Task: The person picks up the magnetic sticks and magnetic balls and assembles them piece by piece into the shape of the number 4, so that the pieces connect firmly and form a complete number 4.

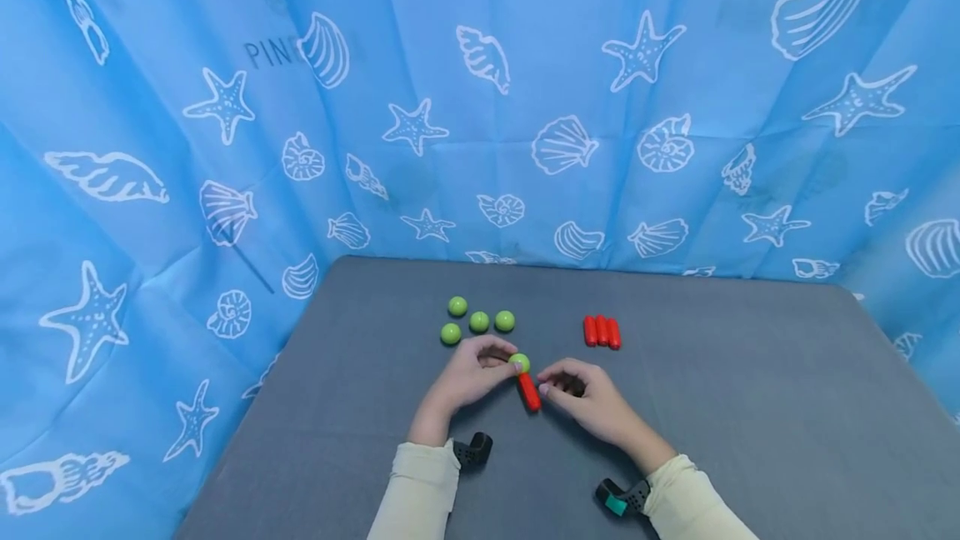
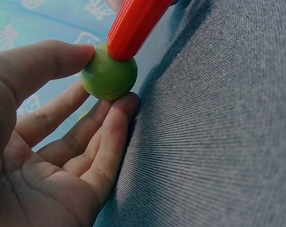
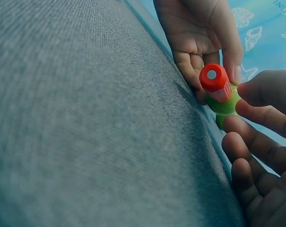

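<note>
My left hand (image 1: 474, 371) pinches a green ball (image 1: 521, 362) between thumb and fingers, low over the grey cloth. A short red rod (image 1: 529, 394) meets the ball at one end and points toward me. Seen from the left wrist, the ball (image 2: 107, 78) shows a seam line, and the ridged rod (image 2: 135, 28) stands against its surface. The rod's other end (image 3: 212, 74) carries a pale round spot in the right wrist view. My right hand (image 1: 588, 397) is just right of the rod, fingers loosely bent, with a small gap to it and nothing held.
Several green balls (image 1: 479, 322) lie loose beyond my left hand. Three red rods (image 1: 602, 331) lie side by side farther back on the right. The grey-covered table (image 1: 720, 390) ends at a blue curtain (image 1: 480, 123) printed with shells and starfish.
</note>
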A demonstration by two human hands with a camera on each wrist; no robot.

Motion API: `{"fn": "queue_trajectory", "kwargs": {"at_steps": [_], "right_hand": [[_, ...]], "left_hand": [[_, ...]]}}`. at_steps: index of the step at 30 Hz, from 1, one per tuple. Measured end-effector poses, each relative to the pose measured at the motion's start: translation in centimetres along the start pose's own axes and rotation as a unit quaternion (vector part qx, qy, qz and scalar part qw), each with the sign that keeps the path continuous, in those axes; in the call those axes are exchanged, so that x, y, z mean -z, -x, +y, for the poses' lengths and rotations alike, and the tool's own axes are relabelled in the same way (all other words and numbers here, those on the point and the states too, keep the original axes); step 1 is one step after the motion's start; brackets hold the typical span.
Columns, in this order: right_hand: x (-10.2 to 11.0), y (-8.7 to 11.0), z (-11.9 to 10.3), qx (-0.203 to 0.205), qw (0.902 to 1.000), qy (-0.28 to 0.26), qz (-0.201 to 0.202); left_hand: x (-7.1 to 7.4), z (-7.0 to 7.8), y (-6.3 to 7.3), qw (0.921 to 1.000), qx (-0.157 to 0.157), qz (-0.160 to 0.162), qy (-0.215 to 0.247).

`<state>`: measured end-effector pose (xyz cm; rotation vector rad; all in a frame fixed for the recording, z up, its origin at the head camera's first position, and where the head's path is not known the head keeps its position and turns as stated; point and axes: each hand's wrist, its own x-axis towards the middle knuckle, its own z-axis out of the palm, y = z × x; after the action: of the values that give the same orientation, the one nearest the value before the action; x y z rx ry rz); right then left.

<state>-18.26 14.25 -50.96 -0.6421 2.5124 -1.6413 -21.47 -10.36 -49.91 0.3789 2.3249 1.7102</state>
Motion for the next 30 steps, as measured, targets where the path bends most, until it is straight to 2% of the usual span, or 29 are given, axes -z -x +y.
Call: {"fn": "queue_trajectory", "kwargs": {"at_steps": [30], "right_hand": [[0.07, 0.10, 0.41, -0.012, 0.9999, -0.004, -0.007]], "left_hand": [[-0.07, -0.63, -0.08, 1.0000, 0.001, 0.005, 0.002]]}}
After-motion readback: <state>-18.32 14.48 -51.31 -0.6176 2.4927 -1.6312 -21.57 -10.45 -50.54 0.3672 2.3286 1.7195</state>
